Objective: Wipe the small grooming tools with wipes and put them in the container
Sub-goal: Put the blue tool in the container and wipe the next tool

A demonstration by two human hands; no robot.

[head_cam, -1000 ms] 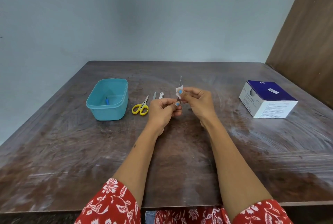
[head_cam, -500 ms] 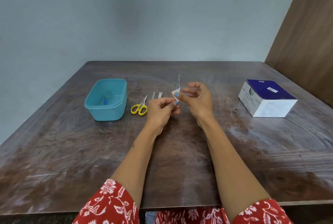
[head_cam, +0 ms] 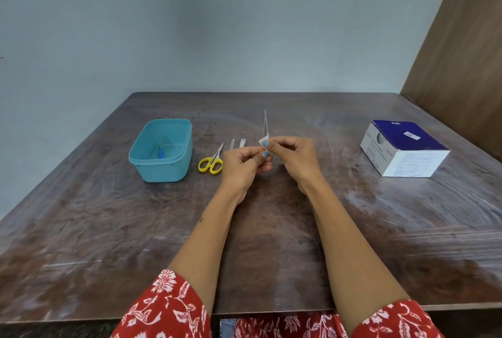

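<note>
Above the worktop (head_cam: 271, 242), left hand (head_cam: 240, 165) pinching thin metal tool (head_cam: 264, 123) upright, right hand (head_cam: 294, 157) pinching white wipe (head_cam: 264, 143) around it — beyond, scissors (head_cam: 212, 161), teal container (head_cam: 163, 149) left — wipe box (head_cam: 402, 147) right.

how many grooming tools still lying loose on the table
3: scissors, a nail file and nail clippers, in a row right of the container. The hands may hide others.
</note>
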